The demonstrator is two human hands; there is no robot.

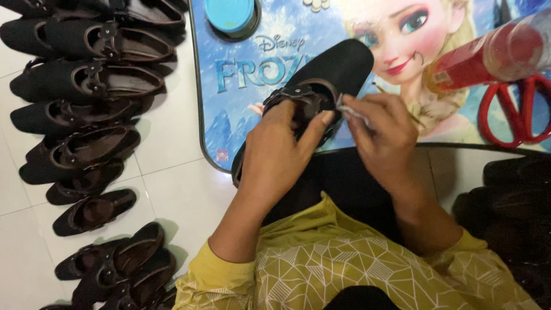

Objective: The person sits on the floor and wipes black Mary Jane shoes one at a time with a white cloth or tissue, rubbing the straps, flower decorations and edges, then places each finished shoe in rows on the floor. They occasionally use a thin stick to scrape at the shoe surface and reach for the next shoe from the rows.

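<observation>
Black strapped shoe held over lap table, cloth scrap applied at its opening.

The black shoe [321,86] is held at the table's [229,115] near edge, toe pointing to about one o'clock. The left hand [275,155] is clamped across the strap and buckle area, thumb hooked over the collar. The right hand [381,135], at three o'clock of the opening, is pinching a small pale cloth scrap [350,110] between thumb and fingers. The shoe is judged light, with a suede-like upper, non-slippery but easily marked; the sole is judged stiff, the collar yielding. Hold is best taken at the waist and heel, clear of the strap trim. Matching shoes [86,143] lie at nine o'clock; red scissors [516,115] and a red bottle [488,54] lie at two o'clock.
</observation>
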